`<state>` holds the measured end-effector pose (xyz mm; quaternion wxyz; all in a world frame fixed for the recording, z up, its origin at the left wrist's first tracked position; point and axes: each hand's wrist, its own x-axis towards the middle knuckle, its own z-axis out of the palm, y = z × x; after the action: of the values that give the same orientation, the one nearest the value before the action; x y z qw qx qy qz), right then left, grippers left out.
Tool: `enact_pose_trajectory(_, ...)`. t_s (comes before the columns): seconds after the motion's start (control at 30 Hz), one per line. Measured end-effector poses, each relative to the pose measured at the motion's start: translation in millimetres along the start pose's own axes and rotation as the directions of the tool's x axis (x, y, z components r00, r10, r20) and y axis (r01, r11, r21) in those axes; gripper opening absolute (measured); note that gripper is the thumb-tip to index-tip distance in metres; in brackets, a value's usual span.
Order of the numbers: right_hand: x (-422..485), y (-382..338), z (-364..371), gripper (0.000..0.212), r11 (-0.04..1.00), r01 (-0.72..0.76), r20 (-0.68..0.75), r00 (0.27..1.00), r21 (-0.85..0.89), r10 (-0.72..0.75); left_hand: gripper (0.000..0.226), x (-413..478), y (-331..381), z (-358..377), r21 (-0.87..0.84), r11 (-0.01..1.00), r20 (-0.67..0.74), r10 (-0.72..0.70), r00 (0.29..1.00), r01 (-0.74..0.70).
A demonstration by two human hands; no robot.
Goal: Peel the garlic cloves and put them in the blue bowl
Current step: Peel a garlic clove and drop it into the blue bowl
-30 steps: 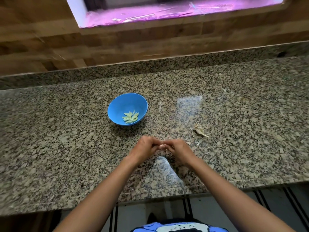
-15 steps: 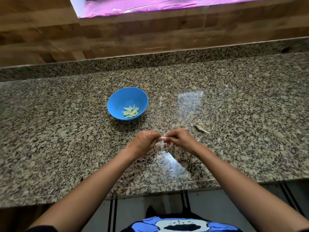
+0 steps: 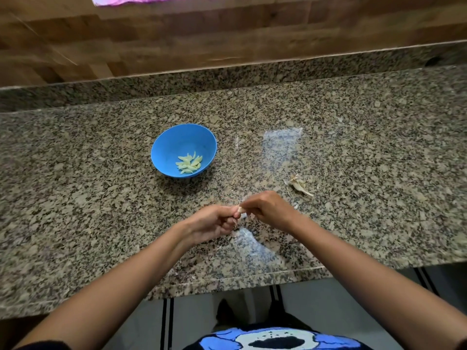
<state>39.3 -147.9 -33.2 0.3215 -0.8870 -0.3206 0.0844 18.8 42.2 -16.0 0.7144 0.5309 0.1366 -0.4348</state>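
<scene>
Garlic clove (image 3: pixel 241 210) sits pinched between the two hands just above the granite counter (image 3: pixel 101 223), in front of the person and well short of the blue bowl (image 3: pixel 174 145). Compared with a second ago, when both fists were pressed knuckle to knuckle and hid it completely, the hands have drawn slightly apart and a pale tip of the clove now shows between them. The left hand (image 3: pixel 212 223) has its fingers curled around the lower end, while the right hand (image 3: pixel 267 208) pinches the upper end with fingertips bunched, so neither hand is loose or spread. Whether skin is actually coming away cannot be told; the clove is too small and partly covered. That small parting suggests the peel is being worked off, so this clove is probably mid-peel rather than finished. A heap of peeled cloves (image 3: pixel 189 162) already lies at the bottom of the bowl, and a scrap of dry garlic skin (image 3: pixel 299 185) rests on the counter to the right, near the right hand. The drop into the bowl is not yet done.
</scene>
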Motion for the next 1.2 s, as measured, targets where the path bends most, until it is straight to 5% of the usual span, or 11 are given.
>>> enact_pose_trajectory(0.1, 2, 1, -2, 0.022, 0.991, -0.103, 0.032, 0.994, 0.089, 0.100, 0.019, 2, -4, 4, 0.268, 0.953, -0.087, 0.169, 0.982, -0.140)
enact_pose_trajectory(0.17, 0, -2, -2, 0.021, 0.806, -0.303, 0.100, 0.951, 0.508, 0.294, 0.023, 10, -8, 2, 0.783, 0.554, -0.066, 0.527, 0.847, -0.284)
enact_pose_trajectory(0.27, -1, -4, 0, 0.022, 0.392, -0.450, 0.336, 0.884, 0.802, 0.325, 0.020, 21, -14, -14, 0.914, -0.182, 0.356, 0.788, 0.503, -0.362)
enact_pose_trajectory(0.33, -1, -4, 2, 0.016, 0.208, -0.499, 0.434, 0.852, 0.841, 0.293, 0.016, 26, -17, -19, 0.866, -0.306, 0.465, 0.783, 0.414, -0.395)
enact_pose_trajectory(0.43, 1, -2, 3, 0.016, 0.443, -0.391, 0.238, 0.902, 0.807, 0.360, 0.024, 22, -12, 4, 0.806, 0.463, -0.079, 0.701, 0.708, -0.368)
enact_pose_trajectory(0.53, 2, 2, 5, 0.016, 0.916, -0.250, -0.064, 0.957, 0.314, 0.283, 0.019, 18, -9, 10, 0.021, 0.990, -0.161, 0.142, 0.977, -0.140)
enact_pose_trajectory(0.63, 4, -3, 7, 0.021, 0.900, -0.269, -0.081, 0.946, 0.343, 0.313, 0.018, 15, -8, 9, -0.325, 0.942, -0.082, 0.059, 0.995, -0.083)
enact_pose_trajectory(0.77, 2, -18, 10, 0.022, 0.402, -0.448, 0.188, 0.820, 0.798, 0.541, 0.017, 17, -22, 10, 0.642, 0.708, -0.291, 0.579, 0.762, -0.293)
enact_pose_trajectory(0.87, -2, -26, 17, 0.021, 0.268, -0.425, 0.179, 0.759, 0.865, 0.626, 0.007, 18, -28, 15, 0.629, 0.695, -0.390, 0.670, 0.631, -0.349)
enact_pose_trajectory(1.03, -11, -29, 22, 0.010, 0.371, -0.374, 0.006, 0.711, 0.850, 0.703, 0.013, 17, -32, 23, 0.077, 0.912, -0.573, 0.371, 0.731, -0.403)
enact_pose_trajectory(1.2, -15, -24, 29, 0.015, 0.622, -0.460, -0.184, 0.691, 0.633, 0.699, 0.014, 14, -32, 25, 0.029, 0.923, -0.538, 0.337, 0.772, -0.383)
